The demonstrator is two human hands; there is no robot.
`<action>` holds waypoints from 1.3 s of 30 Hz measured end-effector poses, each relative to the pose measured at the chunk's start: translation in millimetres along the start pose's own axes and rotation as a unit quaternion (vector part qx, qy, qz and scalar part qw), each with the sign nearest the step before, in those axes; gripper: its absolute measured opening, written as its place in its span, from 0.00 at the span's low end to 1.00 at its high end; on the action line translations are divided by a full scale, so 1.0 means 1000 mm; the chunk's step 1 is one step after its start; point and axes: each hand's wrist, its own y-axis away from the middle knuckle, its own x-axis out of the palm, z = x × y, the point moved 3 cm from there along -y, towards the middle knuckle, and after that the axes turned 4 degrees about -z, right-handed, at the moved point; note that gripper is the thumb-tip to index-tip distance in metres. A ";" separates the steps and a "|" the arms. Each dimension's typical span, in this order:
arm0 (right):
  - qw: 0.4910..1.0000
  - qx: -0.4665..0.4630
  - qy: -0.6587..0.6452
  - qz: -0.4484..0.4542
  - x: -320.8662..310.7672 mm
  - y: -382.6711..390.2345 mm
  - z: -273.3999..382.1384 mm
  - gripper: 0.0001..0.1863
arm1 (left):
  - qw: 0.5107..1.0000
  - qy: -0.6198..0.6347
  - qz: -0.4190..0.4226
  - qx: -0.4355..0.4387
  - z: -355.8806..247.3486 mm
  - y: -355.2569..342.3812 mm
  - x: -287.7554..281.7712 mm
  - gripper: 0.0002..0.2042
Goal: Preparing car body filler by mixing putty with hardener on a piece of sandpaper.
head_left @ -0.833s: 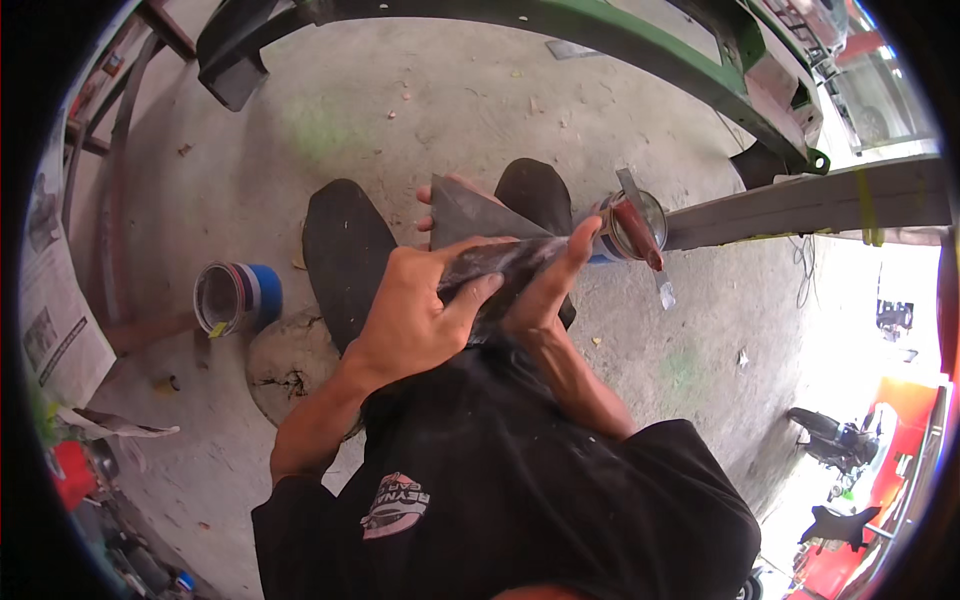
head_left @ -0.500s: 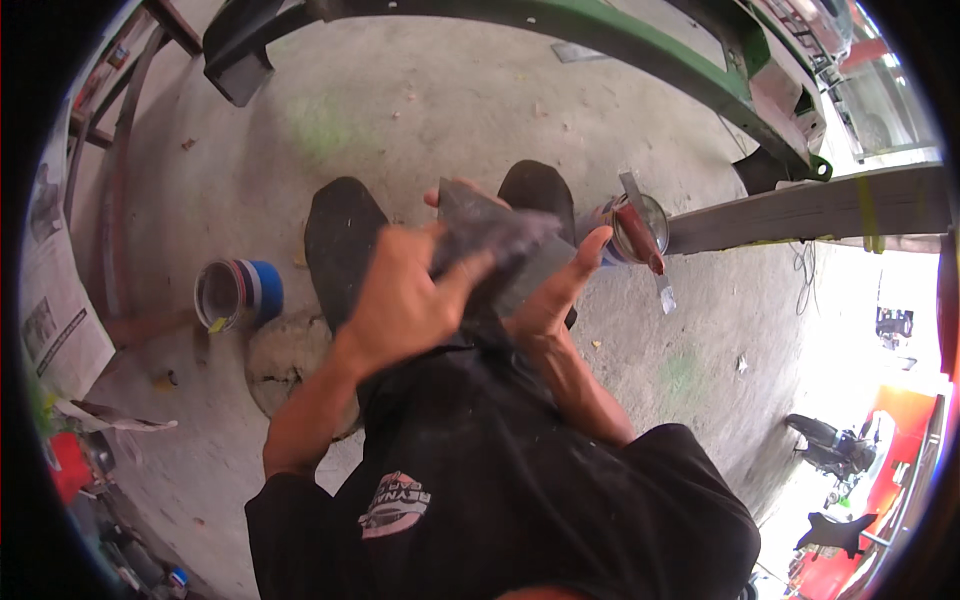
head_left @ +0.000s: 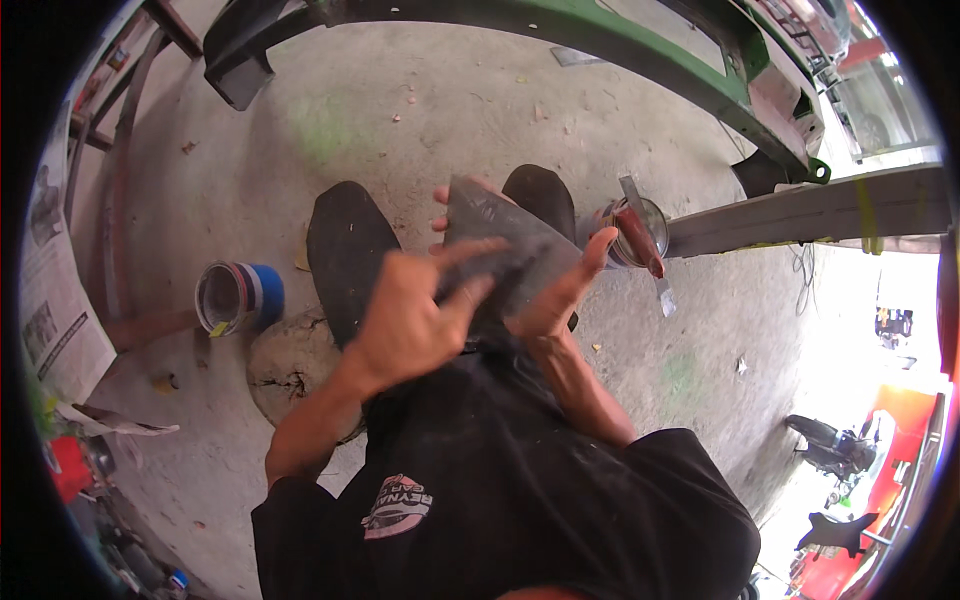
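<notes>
A flat dark grey sheet [head_left: 515, 235], roughly rectangular, lies tilted over my right hand [head_left: 555, 305]. The thumb of that hand presses along the sheet's right edge. Its other fingertips show past the left edge, so the hand supports it from beneath. My left hand [head_left: 405, 315] is over the sheet's left part, index finger stretched across it and thumb apart. Motion blurs the left fingertips, and I cannot tell whether they touch the surface. A dark smudge marks the sheet's middle. My dark shoes or covered feet [head_left: 350, 250] are just beyond my hands.
To the left a blue-banded can [head_left: 265, 295] stands beside a round stump-like block [head_left: 290, 370]. Scrapers [head_left: 640, 240] lie across another can [head_left: 600, 222] on the right, near a grey beam [head_left: 800, 210]. A green-and-black metal frame [head_left: 560, 25] arches across the far side.
My left fingers have drawn back leftward across the sheet, uncovering more of it. My right hand keeps nearly the same place with the sheet.
</notes>
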 end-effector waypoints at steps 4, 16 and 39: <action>0.999 -0.005 0.028 0.037 0.005 0.000 0.005 0.69 | 0.981 -0.176 -0.074 -0.021 0.013 0.006 -0.009 0.12; 0.999 -0.014 -0.020 -0.039 0.007 0.002 0.006 0.68 | 0.992 0.071 -0.083 -0.063 0.016 -0.013 -0.023 0.12; 0.999 -0.025 -0.004 0.023 -0.010 -0.007 -0.002 0.64 | 0.989 0.072 0.110 -0.067 0.011 0.017 0.021 0.15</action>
